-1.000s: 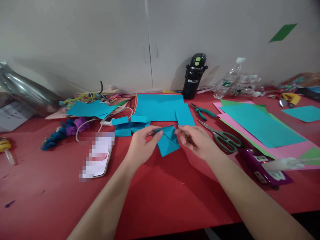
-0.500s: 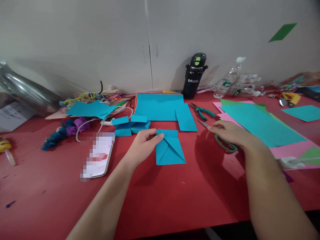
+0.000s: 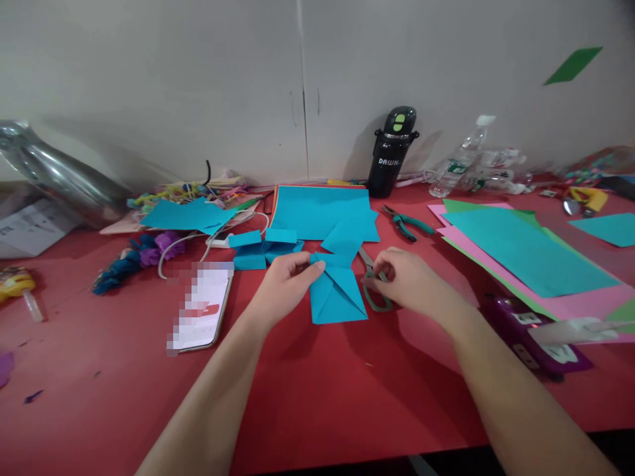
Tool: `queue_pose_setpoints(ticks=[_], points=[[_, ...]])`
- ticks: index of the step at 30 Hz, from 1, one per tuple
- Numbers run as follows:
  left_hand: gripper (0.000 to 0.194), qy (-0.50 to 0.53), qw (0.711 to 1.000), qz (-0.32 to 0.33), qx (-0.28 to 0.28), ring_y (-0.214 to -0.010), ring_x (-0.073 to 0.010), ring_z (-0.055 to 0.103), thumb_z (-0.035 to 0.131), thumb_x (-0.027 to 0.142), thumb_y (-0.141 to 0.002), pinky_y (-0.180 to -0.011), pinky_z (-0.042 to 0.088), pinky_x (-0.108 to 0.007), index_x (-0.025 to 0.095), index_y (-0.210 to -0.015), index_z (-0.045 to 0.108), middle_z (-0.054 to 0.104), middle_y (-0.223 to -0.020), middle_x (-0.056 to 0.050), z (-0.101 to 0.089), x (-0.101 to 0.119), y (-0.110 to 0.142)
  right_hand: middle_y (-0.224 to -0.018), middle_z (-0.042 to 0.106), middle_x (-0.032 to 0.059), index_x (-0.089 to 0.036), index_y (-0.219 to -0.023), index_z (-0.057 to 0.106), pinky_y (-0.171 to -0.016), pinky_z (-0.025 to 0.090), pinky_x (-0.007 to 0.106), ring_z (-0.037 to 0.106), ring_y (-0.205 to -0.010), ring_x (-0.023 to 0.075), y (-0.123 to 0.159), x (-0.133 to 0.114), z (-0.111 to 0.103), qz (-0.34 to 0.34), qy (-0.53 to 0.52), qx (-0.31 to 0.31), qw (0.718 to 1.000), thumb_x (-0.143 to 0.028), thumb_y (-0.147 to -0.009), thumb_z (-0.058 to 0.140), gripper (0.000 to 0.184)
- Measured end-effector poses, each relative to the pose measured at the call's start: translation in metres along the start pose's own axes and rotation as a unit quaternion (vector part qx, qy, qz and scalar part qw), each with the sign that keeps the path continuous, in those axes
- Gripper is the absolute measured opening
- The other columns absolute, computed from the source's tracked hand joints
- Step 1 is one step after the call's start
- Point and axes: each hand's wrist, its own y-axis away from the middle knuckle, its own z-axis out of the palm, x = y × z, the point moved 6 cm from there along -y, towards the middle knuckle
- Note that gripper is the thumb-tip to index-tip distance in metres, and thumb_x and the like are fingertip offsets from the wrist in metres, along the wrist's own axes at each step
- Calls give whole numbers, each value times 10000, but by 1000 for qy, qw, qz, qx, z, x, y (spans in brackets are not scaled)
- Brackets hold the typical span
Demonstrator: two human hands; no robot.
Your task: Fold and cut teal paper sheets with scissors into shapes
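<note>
My left hand [image 3: 290, 287] pinches the upper left corner of a folded blue paper [image 3: 338, 294], its thumb on top. Diagonal creases and a flap cross this paper, which lies close to the red table. Just right of it, my right hand [image 3: 409, 281] is closed, fingers curled at the handle of the scissors [image 3: 381, 305]. Their blades point up and away, partly beneath or beside a loose blue paper strip [image 3: 347, 231]. Behind my left hand stands another folded blue paper piece [image 3: 265, 251].
A phone [image 3: 206, 314] lies left of my left hand. Pliers [image 3: 407, 221], a black bottle [image 3: 391, 155] and stacked blue sheets [image 3: 317, 208] are behind. Coloured paper [image 3: 526, 248] and a purple power strip [image 3: 540, 340] with a white plug lie to the right. A metal flask [image 3: 64, 172] stands far left.
My right hand has brought the scissors left, beside the folded paper. The loose blue strip has turned and shifted left. My left hand keeps its pinch.
</note>
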Motion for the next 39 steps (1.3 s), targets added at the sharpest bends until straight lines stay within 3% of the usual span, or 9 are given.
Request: queue_pose_setpoints(ticks=[3,6,12,19,25,29,33,36,39], points=[[395,3,1000,-11,21,-618,-120,342,595,448,-906,-580,268,-278,196,-662,414,339,-663,38,-6,-2,0,-738,671,42,-238,-732,568,-484,340,306,622,-634,227,4,11,6,73,73,-55,993,-570,-715,742,374],[399,-8,1000,-5,18,-623,-122,347,588,448,-911,-584,268,-281,196,-659,409,346,-665,37,-7,-1,0,-763,694,54,-248,-764,606,-459,316,308,628,-631,249,6,38,-3,105,86,-52,989,-655,-619,778,465],[391,-20,1000,-1,-1,-632,-126,365,578,470,-916,-589,280,-282,191,-674,448,366,-670,39,-3,-1,0,-655,700,28,-244,-717,674,-482,361,292,633,-562,199,2,70,-13,58,2,-72,996,-474,-661,785,261],[398,-35,999,8,-26,-632,-125,352,556,475,-927,-584,278,-274,191,-672,443,351,-672,37,-1,-1,0,-560,661,11,-249,-583,660,-467,338,301,611,-517,197,6,67,-13,131,83,-126,980,-332,-668,703,127],[395,-8,1000,1,-30,-636,-125,355,570,468,-919,-585,284,-264,190,-670,441,365,-674,32,1,-1,-1,-707,740,36,-214,-683,709,-584,489,306,676,-667,213,0,69,-17,102,-131,-141,976,-330,-736,630,149],[383,32,999,-3,-41,-658,-130,397,584,477,-913,-618,334,-266,185,-688,477,418,-696,24,1,-1,0,-870,760,77,-208,-888,701,-697,553,352,703,-827,266,-6,72,-25,103,-248,-73,960,-363,-709,733,239],[416,3,999,18,-43,-632,-123,375,583,483,-913,-593,316,-261,189,-655,439,380,-669,31,1,3,1,-898,695,49,-227,-966,637,-711,536,351,654,-842,249,-5,59,-36,37,-228,-13,973,-445,-688,811,393],[415,-41,997,50,-49,-631,-126,380,580,463,-917,-583,317,-260,188,-636,447,385,-663,27,0,8,2,-830,611,1,-245,-1012,602,-677,511,328,592,-765,211,1,38,-36,-26,-190,-28,981,-447,-681,827,449],[387,-53,996,50,-54,-636,-131,409,588,441,-914,-583,339,-257,183,-640,496,434,-667,20,-4,9,3,-822,603,-2,-243,-920,619,-644,479,301,567,-732,189,8,20,-26,-47,-168,-88,981,-488,-725,794,358]])
